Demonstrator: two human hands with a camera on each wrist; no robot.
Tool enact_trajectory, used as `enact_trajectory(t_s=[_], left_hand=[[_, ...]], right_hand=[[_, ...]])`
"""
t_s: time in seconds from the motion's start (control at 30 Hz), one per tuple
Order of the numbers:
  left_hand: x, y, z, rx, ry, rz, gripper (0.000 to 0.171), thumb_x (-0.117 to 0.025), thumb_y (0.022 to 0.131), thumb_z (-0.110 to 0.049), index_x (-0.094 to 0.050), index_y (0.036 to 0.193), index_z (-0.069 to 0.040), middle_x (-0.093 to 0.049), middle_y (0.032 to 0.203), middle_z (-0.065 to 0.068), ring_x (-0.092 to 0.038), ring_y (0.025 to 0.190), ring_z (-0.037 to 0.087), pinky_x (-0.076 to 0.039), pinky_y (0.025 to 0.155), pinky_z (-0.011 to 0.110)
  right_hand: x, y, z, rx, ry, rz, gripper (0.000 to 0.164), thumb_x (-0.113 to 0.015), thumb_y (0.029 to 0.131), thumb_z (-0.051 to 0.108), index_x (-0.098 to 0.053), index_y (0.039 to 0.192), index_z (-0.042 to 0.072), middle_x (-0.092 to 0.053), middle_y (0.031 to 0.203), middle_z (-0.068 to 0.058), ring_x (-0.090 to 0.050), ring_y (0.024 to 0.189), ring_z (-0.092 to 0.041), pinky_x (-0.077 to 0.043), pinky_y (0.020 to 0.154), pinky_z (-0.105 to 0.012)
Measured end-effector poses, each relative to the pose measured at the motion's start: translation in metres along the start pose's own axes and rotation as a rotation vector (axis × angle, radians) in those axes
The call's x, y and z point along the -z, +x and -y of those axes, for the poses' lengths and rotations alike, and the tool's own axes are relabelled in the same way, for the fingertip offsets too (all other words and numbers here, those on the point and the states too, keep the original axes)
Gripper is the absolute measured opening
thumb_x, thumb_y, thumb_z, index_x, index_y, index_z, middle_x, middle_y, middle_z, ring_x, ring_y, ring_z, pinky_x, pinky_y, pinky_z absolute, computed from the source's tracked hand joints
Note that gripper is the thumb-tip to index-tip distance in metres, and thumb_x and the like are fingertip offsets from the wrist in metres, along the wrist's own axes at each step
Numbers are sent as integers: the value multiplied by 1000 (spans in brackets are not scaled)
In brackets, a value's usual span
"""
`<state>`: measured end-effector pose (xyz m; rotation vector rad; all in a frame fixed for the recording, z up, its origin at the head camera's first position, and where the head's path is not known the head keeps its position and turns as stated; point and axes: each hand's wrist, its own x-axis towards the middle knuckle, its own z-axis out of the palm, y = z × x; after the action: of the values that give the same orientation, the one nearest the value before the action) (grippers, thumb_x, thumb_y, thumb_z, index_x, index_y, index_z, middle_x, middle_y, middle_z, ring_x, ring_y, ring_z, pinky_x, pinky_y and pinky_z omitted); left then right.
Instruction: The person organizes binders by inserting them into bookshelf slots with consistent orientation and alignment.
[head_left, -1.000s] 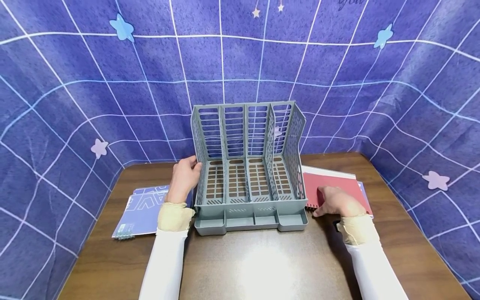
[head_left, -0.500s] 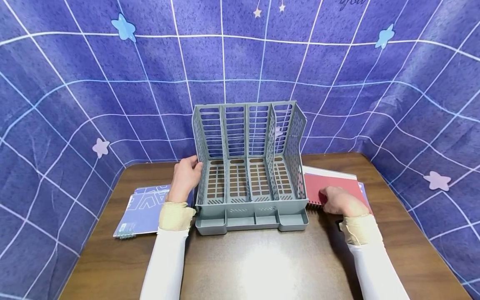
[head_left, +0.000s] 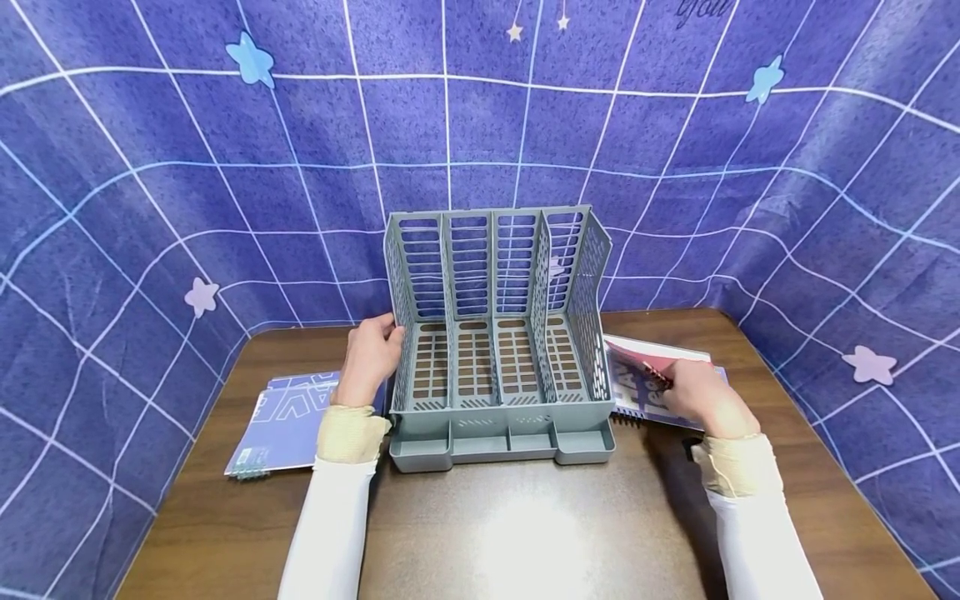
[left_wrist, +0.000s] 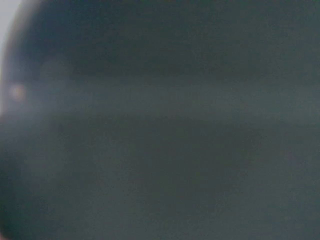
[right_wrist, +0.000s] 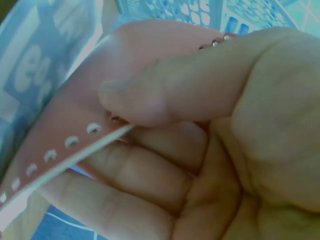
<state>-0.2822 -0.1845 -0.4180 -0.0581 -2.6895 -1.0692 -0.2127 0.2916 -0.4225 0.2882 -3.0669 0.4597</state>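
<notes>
A grey file organizer with four upright slots stands mid-table, small trays along its front. My left hand grips its left side wall, thumb and finger at the wall's edge; the left wrist view is dark and blurred. To the right of the organizer, my right hand pinches a red spiral notebook by its coil edge, thumb on the cover and fingers beneath. The notebook is tilted, its coil side raised. Below it lies a blue spiral notebook with white lettering, beside a white edge of another item.
Blue-purple notebooks lie on the left of the wooden table, partly behind my left forearm. A blue curtain with white grid lines hangs around the table's back and sides.
My right hand has taken the red notebook by its coil edge and raised that side, uncovering the lettered blue notebook. My left hand and the organizer have stayed in place.
</notes>
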Motion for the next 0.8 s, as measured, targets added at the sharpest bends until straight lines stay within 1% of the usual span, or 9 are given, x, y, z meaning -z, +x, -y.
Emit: enact_trajectory(t_s=[0.1,0.2,0.27,0.33,0.4,0.47,0.6,0.73,0.8], left_hand=[[-1,0,0,-5,3,-4,35,-56,98,-18,-64,129,-3,-70,113,16,-63,108,34,-48,94,49],[-1,0,0,-6,6,-6,35,-55,98,-17,-64,128,-3,-71,112,15,-64,105,33,-49,92,49],[-1,0,-1,-8,7,-10,34,-55,99,-17,-65,127,-3,-72,110,15,-65,102,33,-49,90,49],[-1,0,-1,-17,15,-14,29,-55,98,-17,-68,121,-3,-73,104,13,-65,95,32,-50,86,49],[-1,0,-1,-30,25,-24,25,-56,98,-16,-70,114,-4,-74,97,11,-64,87,31,-51,81,49],[-1,0,-1,-48,34,-34,20,-56,98,-16,-71,105,-5,-73,89,9,-62,80,30,-50,76,48],[-1,0,-2,-65,44,-49,16,-56,97,-15,-69,93,-7,-69,79,6,-58,73,30,-48,70,46],[-1,-1,-2,-67,59,-54,17,-56,97,-15,-69,92,-6,-65,73,6,-57,71,30,-48,68,45],[-1,-1,-2,-66,63,-56,17,-55,97,-15,-70,93,-6,-64,71,6,-57,71,31,-48,68,46]], right_hand=[[7,-3,-2,-58,0,-6,14,-59,64,2,-65,75,9,-57,69,-12,-51,61,-30,-44,55,-50],[14,-5,-6,-99,-4,-21,21,-61,67,5,-70,86,7,-60,74,-19,-55,63,-38,-46,57,-57],[19,-7,-7,-110,-5,-49,21,-61,71,6,-70,89,6,-60,73,-20,-55,62,-39,-45,57,-59],[25,-10,-9,-110,-3,-84,21,-59,73,6,-70,90,7,-60,71,-16,-54,61,-37,-44,56,-58],[31,-14,-10,-100,-5,-141,17,-57,74,4,-69,85,8,-58,68,-13,-52,59,-36,-42,54,-57],[37,-18,-11,-92,-1,-220,16,-56,73,3,-68,82,9,-58,66,-12,-52,57,-36,-41,52,-56],[46,-26,-11,-96,24,-381,13,-55,73,2,-65,76,9,-56,61,-12,-50,52,-37,-37,50,-57],[53,-31,-9,-114,47,-490,12,-54,78,4,-61,71,11,-56,60,-14,-49,52,-44,-36,51,-60],[56,-33,-6,-125,62,-523,14,-53,81,6,-60,70,11,-57,59,-14,-50,54,-45,-36,51,-59]])
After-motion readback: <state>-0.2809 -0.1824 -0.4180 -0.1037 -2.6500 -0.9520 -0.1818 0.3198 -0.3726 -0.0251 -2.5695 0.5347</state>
